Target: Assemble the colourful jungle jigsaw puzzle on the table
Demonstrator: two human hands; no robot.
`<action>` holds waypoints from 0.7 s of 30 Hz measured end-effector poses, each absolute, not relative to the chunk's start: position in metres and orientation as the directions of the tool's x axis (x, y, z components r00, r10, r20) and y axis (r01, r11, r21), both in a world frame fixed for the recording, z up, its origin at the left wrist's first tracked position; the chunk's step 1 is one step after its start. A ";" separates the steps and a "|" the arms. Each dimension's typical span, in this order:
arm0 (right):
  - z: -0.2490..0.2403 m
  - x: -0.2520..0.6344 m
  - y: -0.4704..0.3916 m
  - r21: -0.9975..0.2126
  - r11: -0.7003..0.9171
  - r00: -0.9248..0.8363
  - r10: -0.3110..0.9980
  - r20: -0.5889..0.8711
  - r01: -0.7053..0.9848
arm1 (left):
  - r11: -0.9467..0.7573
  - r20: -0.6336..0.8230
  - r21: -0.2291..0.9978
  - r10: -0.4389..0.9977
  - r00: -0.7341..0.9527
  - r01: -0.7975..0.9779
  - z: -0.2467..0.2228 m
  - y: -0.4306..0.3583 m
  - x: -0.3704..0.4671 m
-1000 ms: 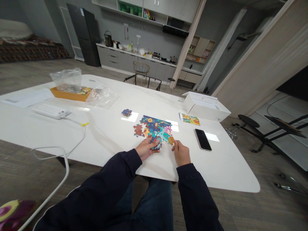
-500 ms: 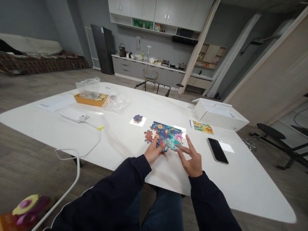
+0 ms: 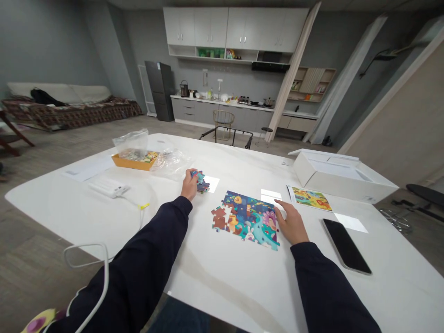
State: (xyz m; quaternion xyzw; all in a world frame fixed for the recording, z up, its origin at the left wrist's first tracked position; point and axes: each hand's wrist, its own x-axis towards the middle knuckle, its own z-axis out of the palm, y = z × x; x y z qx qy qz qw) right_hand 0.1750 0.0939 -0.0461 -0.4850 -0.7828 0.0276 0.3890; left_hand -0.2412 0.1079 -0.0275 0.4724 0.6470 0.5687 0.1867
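A partly joined jigsaw puzzle (image 3: 249, 219) lies flat on the white table, showing colourful animals on dark blue and teal, with a gap and brown pieces at its left side. My left hand (image 3: 189, 186) is closed on a few puzzle pieces (image 3: 198, 176), with thumb and fingers pinching them. Right below these is a small stack of dark blue pieces (image 3: 203, 186); whether the two touch I cannot tell. Beside the puzzle's right edge rests my right hand (image 3: 292, 223), index finger stretched out and thumb apart, holding nothing.
A black phone (image 3: 347, 246) and a colourful picture card (image 3: 311, 199) lie on the right, before an open white box (image 3: 342, 178). On the left are a white power bank (image 3: 108, 188) with a cable, an orange tray (image 3: 133, 163) of pieces, and clear plastic wrap (image 3: 173, 162).
My left hand has moved left and away from the puzzle to the small stack, taking pieces with it. My right hand has shifted to the puzzle's right edge. The head view has tilted up.
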 end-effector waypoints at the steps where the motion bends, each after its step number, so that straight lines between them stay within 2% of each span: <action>1: -0.046 0.175 0.094 -0.420 0.534 -0.242 0.784 0.572 0.734 | -0.045 0.306 0.863 0.839 -0.450 0.503 -0.029 0.111 -0.241; 4: -0.044 0.171 0.091 -0.427 0.557 -0.283 0.785 0.552 0.713 | 0.037 0.306 0.733 0.874 -0.378 0.679 -0.032 0.119 -0.239; 12: -0.041 0.158 0.077 -0.516 0.530 -0.290 0.831 0.474 0.673 | -0.007 0.346 0.618 0.901 -0.264 0.786 -0.036 0.114 -0.230; 17: -0.043 0.149 0.071 -0.530 0.515 -0.297 0.845 0.445 0.674 | -0.065 0.361 0.450 0.926 -0.115 0.890 -0.038 0.110 -0.227; 21: -0.045 0.145 0.068 -0.535 0.514 -0.307 0.849 0.431 0.670 | -0.075 0.363 0.372 0.929 -0.071 0.925 -0.046 0.116 -0.229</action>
